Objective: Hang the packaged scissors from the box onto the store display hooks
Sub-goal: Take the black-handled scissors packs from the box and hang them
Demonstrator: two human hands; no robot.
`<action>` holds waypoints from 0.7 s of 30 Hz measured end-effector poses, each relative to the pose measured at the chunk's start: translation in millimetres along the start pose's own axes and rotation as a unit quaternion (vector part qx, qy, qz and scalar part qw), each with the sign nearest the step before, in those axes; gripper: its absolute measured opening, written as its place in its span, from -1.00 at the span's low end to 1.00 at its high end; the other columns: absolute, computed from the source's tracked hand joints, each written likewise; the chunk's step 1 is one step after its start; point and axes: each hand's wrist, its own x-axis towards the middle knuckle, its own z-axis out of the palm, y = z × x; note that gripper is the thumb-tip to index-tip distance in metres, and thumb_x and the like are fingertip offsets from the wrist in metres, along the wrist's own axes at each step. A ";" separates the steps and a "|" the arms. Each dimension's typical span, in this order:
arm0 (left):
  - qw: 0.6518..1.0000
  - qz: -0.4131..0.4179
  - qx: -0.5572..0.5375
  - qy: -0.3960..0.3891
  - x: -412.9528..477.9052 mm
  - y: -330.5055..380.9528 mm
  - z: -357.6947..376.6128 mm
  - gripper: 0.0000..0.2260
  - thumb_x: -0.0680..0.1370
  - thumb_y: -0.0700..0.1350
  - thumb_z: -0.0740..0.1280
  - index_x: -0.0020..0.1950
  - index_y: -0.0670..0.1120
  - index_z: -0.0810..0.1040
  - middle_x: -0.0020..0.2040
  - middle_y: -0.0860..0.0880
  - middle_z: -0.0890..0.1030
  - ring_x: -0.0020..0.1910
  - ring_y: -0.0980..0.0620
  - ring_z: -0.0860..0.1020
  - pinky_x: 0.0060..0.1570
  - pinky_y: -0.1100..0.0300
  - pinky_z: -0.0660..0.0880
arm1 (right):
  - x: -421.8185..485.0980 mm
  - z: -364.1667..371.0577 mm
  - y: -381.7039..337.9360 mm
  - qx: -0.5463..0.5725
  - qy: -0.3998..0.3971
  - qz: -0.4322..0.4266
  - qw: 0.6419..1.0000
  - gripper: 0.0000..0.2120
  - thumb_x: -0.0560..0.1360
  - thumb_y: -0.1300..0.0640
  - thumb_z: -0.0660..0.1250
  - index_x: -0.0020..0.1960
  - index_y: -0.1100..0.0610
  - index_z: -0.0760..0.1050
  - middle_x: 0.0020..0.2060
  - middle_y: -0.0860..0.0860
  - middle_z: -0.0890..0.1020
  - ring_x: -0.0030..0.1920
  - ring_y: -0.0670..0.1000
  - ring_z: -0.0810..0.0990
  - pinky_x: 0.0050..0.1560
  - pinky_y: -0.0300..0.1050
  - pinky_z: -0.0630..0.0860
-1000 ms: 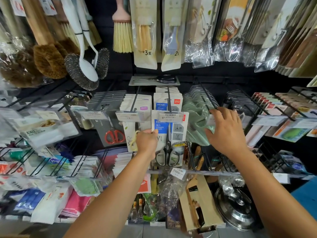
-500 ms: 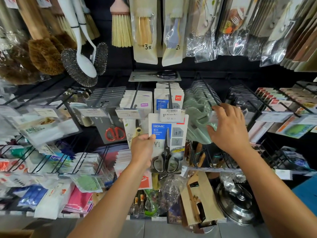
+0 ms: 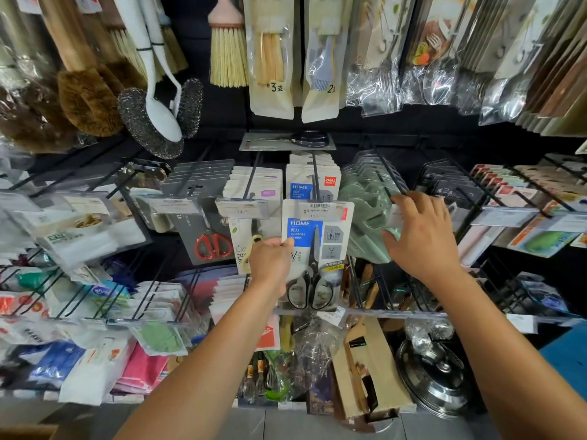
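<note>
Packaged scissors (image 3: 317, 249), black-handled on a white card with a blue "HOME" panel, hang upright at the front of the middle display hook (image 3: 315, 177). The card's top edge sits behind the price tag (image 3: 324, 211) at the hook's tip. Whether its hole is already on the rod cannot be told, since the tag hides it.

The left hand (image 3: 270, 263) pinches the card's left edge about halfway down, thumb on the front and fingers curled behind. The right hand (image 3: 422, 236) is well apart from it, on the next hook to the right. Its fingers are spread and loosely bent, holding nothing, with the tips resting on the pale green packs (image 3: 365, 211) and the rod above them.

Below the hands, a steel pot lid (image 3: 435, 379) and a brown paper packet (image 3: 374, 369) lie on the lower shelf.

Behind the held card, more of the same blue-and-white scissor cards (image 3: 305, 185) are stacked along the hook. Red-handled scissors (image 3: 212, 246) on a grey card hang two hooks to the left.

Farther up and back hang a straw brush (image 3: 228, 55), a white-handled wire scourer (image 3: 149, 122) and clear bags of cutlery (image 3: 397, 58).
</note>
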 end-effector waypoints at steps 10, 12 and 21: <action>1.000 -0.009 -0.024 0.014 10.9 -0.2 4.8 -0.70 0.57 -0.18 0.37 -0.34 -0.04 0.40 -0.34 0.00 0.41 -0.37 0.09 0.34 -0.10 0.00 0.46 | -3.4 -15.8 -18.5 -0.007 0.067 -0.028 0.997 -0.46 0.44 0.03 0.34 0.36 0.20 0.38 0.37 0.24 0.35 0.41 0.25 0.26 0.49 0.19 0.11; 0.999 -0.008 -0.030 0.008 10.3 -1.3 3.4 -0.71 0.57 -0.17 0.37 -0.33 -0.06 0.41 -0.32 -0.03 0.42 -0.35 0.03 0.35 -0.12 0.02 0.44 | -4.4 -21.5 -40.3 0.059 0.099 -0.053 0.992 -0.54 0.48 0.05 0.32 0.32 0.20 0.41 0.30 0.17 0.44 0.34 0.17 0.37 0.38 0.13 0.32; 1.000 0.014 0.008 -0.003 8.7 -2.1 -3.2 -0.76 0.57 -0.18 0.36 -0.30 -0.11 0.49 -0.27 -0.07 0.51 -0.22 -0.04 0.46 -0.16 0.01 0.52 | 13.8 -8.8 -93.8 0.430 -0.114 0.143 0.884 -0.66 0.54 0.11 0.35 0.27 0.09 0.37 -0.28 0.13 0.63 -0.29 0.08 0.64 -0.27 -0.08 0.59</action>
